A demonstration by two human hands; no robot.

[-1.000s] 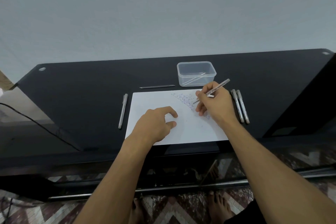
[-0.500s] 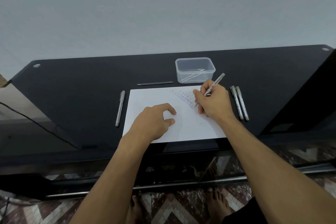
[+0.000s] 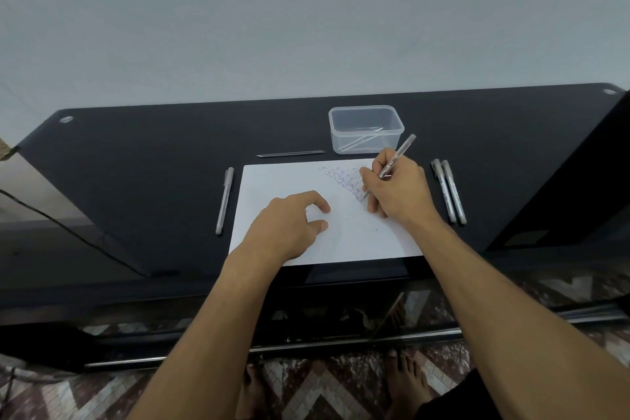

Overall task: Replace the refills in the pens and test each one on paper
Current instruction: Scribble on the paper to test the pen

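This looks like a room in a home, not an office or a shop. I stand with bare feet [image 3: 405,382] on a floor [image 3: 324,395] made of tiles with a zigzag pattern in brown and white. In front of me is a long, low black glass table [image 3: 153,160] pushed up against a plain pale wall [image 3: 306,17]. The glass is shiny (I can see the floor tiles through its front edge). A thin black cable [image 3: 51,218] hangs down on the left side. On the table there is only a sheet of paper [image 3: 272,187], a few pens and a small clear plastic box [image 3: 366,143].
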